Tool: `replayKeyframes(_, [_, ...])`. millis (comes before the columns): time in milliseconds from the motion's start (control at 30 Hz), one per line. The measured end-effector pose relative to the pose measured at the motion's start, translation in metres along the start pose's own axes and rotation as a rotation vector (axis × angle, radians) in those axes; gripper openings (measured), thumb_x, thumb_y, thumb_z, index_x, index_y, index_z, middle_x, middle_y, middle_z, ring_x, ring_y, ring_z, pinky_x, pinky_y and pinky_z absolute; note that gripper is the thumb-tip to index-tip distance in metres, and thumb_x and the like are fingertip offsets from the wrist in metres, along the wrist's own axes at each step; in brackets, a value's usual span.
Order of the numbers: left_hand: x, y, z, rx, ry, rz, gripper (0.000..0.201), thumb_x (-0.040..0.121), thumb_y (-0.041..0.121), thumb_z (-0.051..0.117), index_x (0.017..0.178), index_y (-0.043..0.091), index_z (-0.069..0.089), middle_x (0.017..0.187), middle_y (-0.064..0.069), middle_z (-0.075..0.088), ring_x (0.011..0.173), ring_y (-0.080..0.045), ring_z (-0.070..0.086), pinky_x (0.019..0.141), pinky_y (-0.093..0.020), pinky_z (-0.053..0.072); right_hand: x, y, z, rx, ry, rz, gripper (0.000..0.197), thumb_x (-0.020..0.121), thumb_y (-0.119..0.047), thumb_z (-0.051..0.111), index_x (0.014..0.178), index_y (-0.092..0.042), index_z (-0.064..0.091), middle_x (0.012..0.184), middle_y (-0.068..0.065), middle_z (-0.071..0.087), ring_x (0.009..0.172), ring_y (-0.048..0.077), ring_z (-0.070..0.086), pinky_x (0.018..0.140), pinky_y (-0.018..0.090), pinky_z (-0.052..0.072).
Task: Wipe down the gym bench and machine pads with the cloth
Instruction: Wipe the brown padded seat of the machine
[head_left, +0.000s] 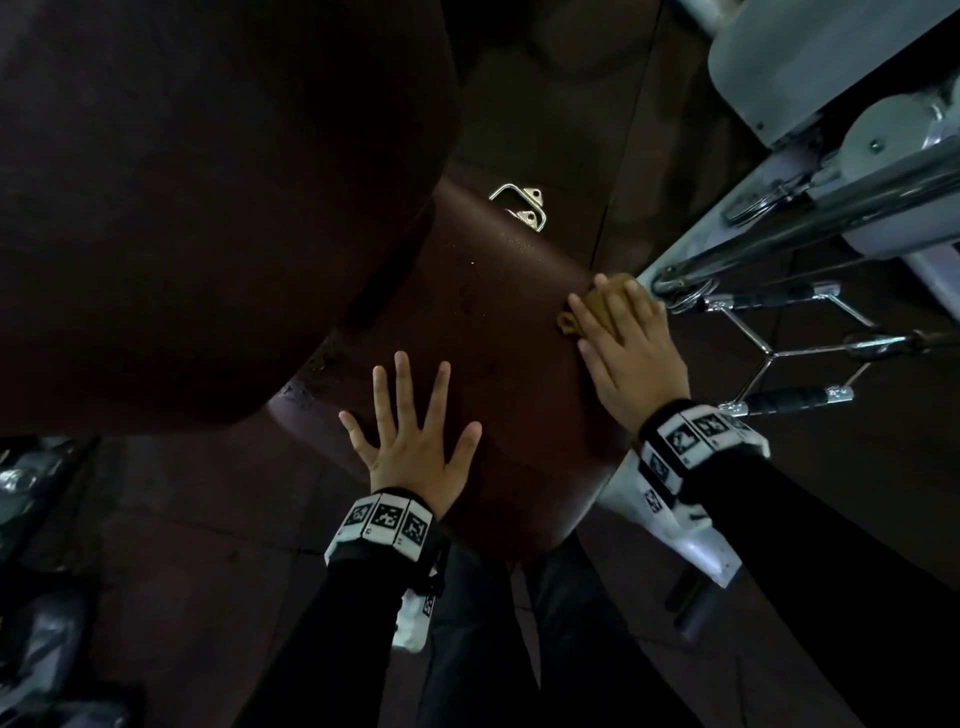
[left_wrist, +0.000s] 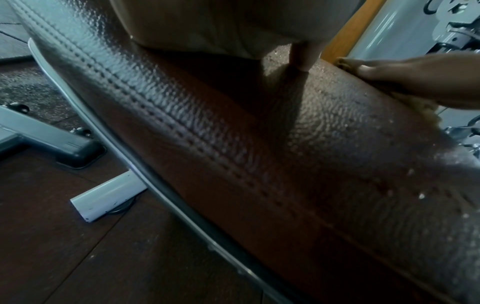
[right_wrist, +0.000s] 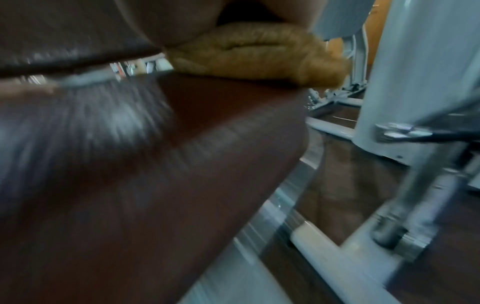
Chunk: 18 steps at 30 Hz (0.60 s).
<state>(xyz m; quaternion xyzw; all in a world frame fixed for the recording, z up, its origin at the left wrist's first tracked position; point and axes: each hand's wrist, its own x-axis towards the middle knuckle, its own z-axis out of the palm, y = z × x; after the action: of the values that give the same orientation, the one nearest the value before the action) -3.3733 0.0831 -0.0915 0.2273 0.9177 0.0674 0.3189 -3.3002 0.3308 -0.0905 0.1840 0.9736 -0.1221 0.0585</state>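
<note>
1. The left hand (head_left: 415, 441) lies flat on the brown bench (head_left: 498, 395), palm down and fingers spread wide and straight, holding nothing. It rests towards the near left part of the padded top, and its black sleeve (head_left: 332, 623) runs down to the bottom of the head view.
2. The bench pad is dark brown, leather-like and pebbled in grain, with a double row of stitching (left_wrist: 182, 127) running along its rounded left edge. Small pale specks dot the surface. A thin metal rim (left_wrist: 145, 176) follows the underside of that edge.
3. A metal bracket (head_left: 519, 208) with a wire loop sits at the far end of the bench.
4. The right hand (head_left: 628, 353) presses flat at the right edge of the bench, fingers straight and close together, on top of the cloth (head_left: 597, 306).
5. The cloth is tan, fuzzy and bunched into soft folds (right_wrist: 249, 53); it lies on the right edge of the bench under the fingers, with its far side seeming to hang just past the edge, though the right wrist view is blurred.
6. To the right of the bench stand pale grey machine frame (head_left: 810, 67) parts, a chrome bar (head_left: 810, 218) and a chrome cable handle (head_left: 795, 353) with black grips.
</note>
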Motion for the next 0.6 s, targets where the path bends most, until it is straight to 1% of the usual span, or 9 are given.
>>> replayKeyframes(67, [0.000,0.000,0.000,-0.007,-0.001,0.002,0.070,0.085,0.072,0.010,0.135,0.050,-0.033,0.144,0.007,-0.046,0.132,-0.015,-0.044,0.094,-0.052,-0.034,0.013,-0.019,-0.003,-0.013,-0.007,-0.011,0.046,0.096,-0.037,0.033,0.141,-0.029,0.039,0.151,0.006,0.033,0.138,0.035,0.028,0.111,0.055,0.021])
replayKeyframes(100, [0.000,0.001,-0.001,-0.006,0.000,0.002,0.070,0.086,0.072,0.011,0.136,0.050,-0.033,0.145,0.007,-0.046,0.132,-0.015,-0.043,0.094,-0.052,-0.034,0.015,-0.029,-0.003,-0.023,-0.014,-0.034,0.047,0.096,-0.038,0.033,0.141,-0.030,0.040,0.151,0.004,0.033,0.138,0.035,0.028,0.111,0.056,0.020])
replayKeyframes(167, [-0.001,0.001,-0.001,-0.004,0.001,-0.001,0.070,0.086,0.072,0.012,0.136,0.050,-0.033,0.145,0.008,-0.046,0.132,-0.015,-0.043,0.094,-0.052,-0.035,0.009,-0.045,0.000,-0.048,-0.038,-0.126,0.047,0.095,-0.039,0.033,0.142,-0.031,0.039,0.152,0.002,0.032,0.139,0.034,0.026,0.111,0.057,0.016])
replayKeyframes(267, [0.000,0.001,-0.001,-0.005,-0.006,-0.007,0.070,0.085,0.072,0.011,0.134,0.051,-0.034,0.144,0.008,-0.046,0.132,-0.015,-0.044,0.094,-0.052,-0.034,-0.023,-0.051,0.010,-0.049,-0.102,-0.300,0.049,0.096,-0.038,0.032,0.145,-0.033,0.031,0.155,0.000,0.025,0.143,0.032,0.018,0.112,0.055,0.013])
replayKeyframes(367, [0.000,0.001,-0.002,0.002,-0.005,-0.004,0.069,0.084,0.073,0.009,0.133,0.051,-0.035,0.144,0.008,-0.047,0.132,-0.015,-0.044,0.094,-0.053,-0.033,-0.059,-0.034,0.015,-0.040,-0.131,-0.396,0.049,0.098,-0.036,0.031,0.146,-0.036,0.025,0.156,-0.004,0.019,0.145,0.027,0.012,0.115,0.050,0.010])
replayKeyframes(433, [-0.001,0.001,-0.002,-0.004,-0.011,-0.002,0.069,0.085,0.072,0.009,0.133,0.050,-0.035,0.144,0.007,-0.047,0.131,-0.015,-0.045,0.094,-0.053,-0.033,-0.071,-0.016,0.012,-0.043,-0.137,-0.400,0.049,0.098,-0.037,0.030,0.146,-0.038,0.022,0.156,-0.005,0.019,0.145,0.024,0.011,0.115,0.048,0.012])
replayKeyframes(467, [-0.001,0.001,-0.002,-0.008,-0.013,-0.001,0.069,0.085,0.072,0.009,0.133,0.050,-0.035,0.144,0.007,-0.048,0.131,-0.015,-0.045,0.094,-0.053,-0.032,-0.072,-0.007,0.008,-0.040,-0.136,-0.376,0.049,0.098,-0.038,0.029,0.146,-0.039,0.021,0.155,-0.005,0.019,0.144,0.024,0.012,0.115,0.048,0.015])
replayKeyframes(533, [0.000,0.001,-0.002,-0.011,-0.017,-0.001,0.070,0.085,0.072,0.009,0.133,0.050,-0.036,0.143,0.007,-0.048,0.130,-0.015,-0.046,0.094,-0.053,-0.033,-0.065,0.007,0.001,-0.027,-0.118,-0.285,0.048,0.097,-0.038,0.029,0.145,-0.038,0.023,0.154,-0.003,0.022,0.143,0.025,0.014,0.113,0.051,0.020])
replayKeyframes(600, [0.000,0.001,-0.002,-0.014,-0.016,-0.001,0.069,0.084,0.073,0.008,0.133,0.050,-0.036,0.143,0.007,-0.048,0.130,-0.015,-0.046,0.094,-0.053,-0.033,-0.048,0.012,-0.004,-0.005,-0.092,-0.169,0.047,0.096,-0.036,0.031,0.144,-0.035,0.029,0.153,0.001,0.026,0.142,0.030,0.017,0.112,0.053,0.021])
